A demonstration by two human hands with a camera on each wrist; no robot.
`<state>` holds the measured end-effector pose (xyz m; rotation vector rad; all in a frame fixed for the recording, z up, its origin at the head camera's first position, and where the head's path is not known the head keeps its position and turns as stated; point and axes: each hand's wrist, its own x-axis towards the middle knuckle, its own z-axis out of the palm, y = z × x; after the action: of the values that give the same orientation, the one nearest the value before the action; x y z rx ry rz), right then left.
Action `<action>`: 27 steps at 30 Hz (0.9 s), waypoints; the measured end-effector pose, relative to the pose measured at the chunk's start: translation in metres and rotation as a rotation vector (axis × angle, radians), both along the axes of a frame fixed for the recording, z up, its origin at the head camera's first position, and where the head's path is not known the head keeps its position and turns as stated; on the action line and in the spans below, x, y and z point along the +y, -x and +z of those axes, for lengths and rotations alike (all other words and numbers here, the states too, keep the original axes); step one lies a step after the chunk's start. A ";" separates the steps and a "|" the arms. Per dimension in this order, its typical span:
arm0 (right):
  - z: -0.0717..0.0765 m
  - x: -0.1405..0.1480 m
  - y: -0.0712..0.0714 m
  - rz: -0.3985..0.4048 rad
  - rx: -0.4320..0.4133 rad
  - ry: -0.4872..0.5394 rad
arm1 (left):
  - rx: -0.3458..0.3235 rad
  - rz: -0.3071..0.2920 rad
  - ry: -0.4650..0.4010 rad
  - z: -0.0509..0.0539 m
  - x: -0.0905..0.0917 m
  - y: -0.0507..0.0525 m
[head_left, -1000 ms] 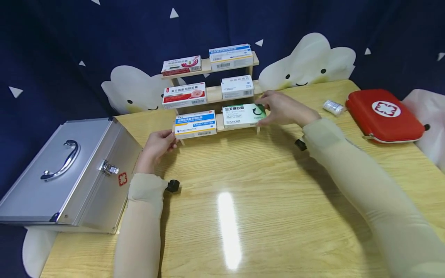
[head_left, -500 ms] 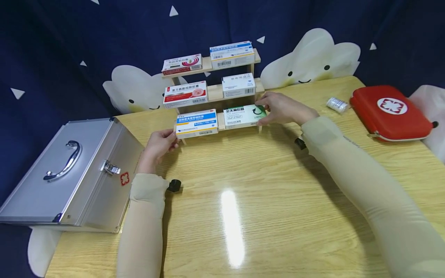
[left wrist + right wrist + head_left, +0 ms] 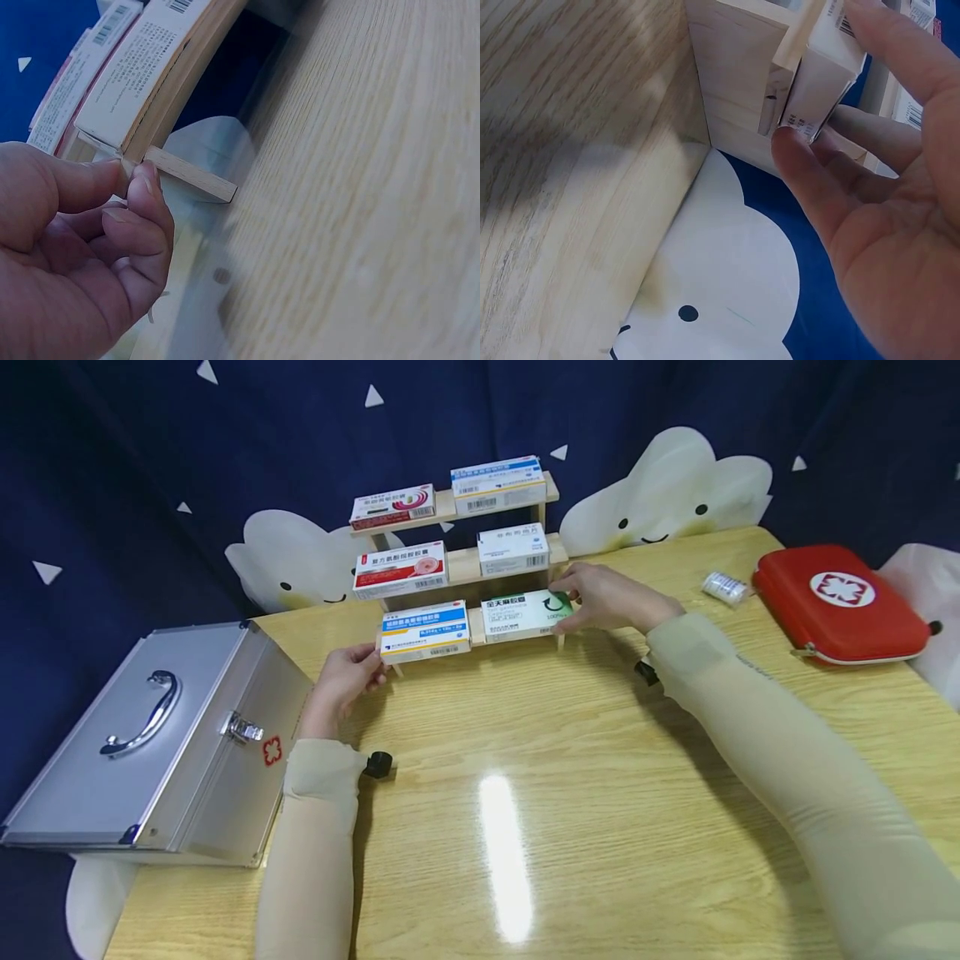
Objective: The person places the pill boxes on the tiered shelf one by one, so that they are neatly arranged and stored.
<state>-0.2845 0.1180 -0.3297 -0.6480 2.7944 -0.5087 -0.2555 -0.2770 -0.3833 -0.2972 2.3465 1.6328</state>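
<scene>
A three-tier wooden display rack (image 3: 462, 566) stands on the table with medicine boxes on every tier. My left hand (image 3: 341, 683) pinches the left end of its bottom board (image 3: 166, 105) between thumb and index finger, beside a blue, white and yellow medicine box (image 3: 424, 633). At the other end of that tier, my right hand (image 3: 618, 599) grips the right end of a green and white medicine box (image 3: 521, 615). In the right wrist view, the thumb touches the lower edge of this box (image 3: 821, 79) and other fingers reach behind it, partly hidden.
A silver metal case (image 3: 180, 735) stands at the left. To the right lie a red zip case (image 3: 840, 606) and a small clear-wrapped white roll (image 3: 725, 588). A dark blue curtain (image 3: 450, 410) with white clouds hangs behind the wooden table (image 3: 600, 793).
The head view shifts slightly. Both hands keep their places at the two ends of the bottom tier, and the boxes show no clear movement on the rack.
</scene>
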 end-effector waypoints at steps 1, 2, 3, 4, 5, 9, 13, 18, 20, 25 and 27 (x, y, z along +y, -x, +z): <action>-0.001 0.000 0.001 -0.001 0.000 -0.002 | 0.000 -0.001 0.000 0.000 0.000 0.000; -0.001 -0.001 0.001 -0.004 -0.002 -0.004 | 0.000 -0.003 0.004 0.000 -0.001 0.000; -0.002 -0.002 0.001 -0.006 -0.004 -0.007 | 0.000 -0.005 0.005 0.000 -0.001 0.000; -0.002 -0.002 0.002 -0.008 -0.008 -0.008 | 0.000 -0.006 0.007 0.000 -0.001 0.000; -0.003 -0.003 0.002 -0.009 -0.009 -0.010 | 0.000 -0.008 0.009 0.000 -0.002 0.000; -0.004 -0.005 0.004 -0.018 -0.017 -0.013 | 0.004 -0.016 0.008 -0.001 -0.003 0.000; -0.004 -0.006 0.004 -0.026 -0.013 -0.012 | 0.004 -0.015 0.006 -0.001 -0.005 0.001; -0.004 -0.007 0.001 -0.027 -0.018 0.001 | -0.009 -0.007 0.009 -0.002 -0.007 0.002; -0.004 -0.007 -0.001 -0.021 -0.007 0.012 | -0.008 -0.012 0.013 -0.003 -0.008 0.002; 0.000 -0.002 -0.009 -0.003 0.067 0.032 | -0.008 -0.018 0.042 -0.005 -0.014 -0.001; 0.003 0.003 -0.017 -0.009 0.091 0.028 | 0.002 -0.021 0.077 -0.004 -0.018 -0.003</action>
<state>-0.2680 0.1207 -0.3263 -0.6816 2.8805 -0.5342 -0.2522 -0.2951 -0.3874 -0.2856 2.4090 1.5364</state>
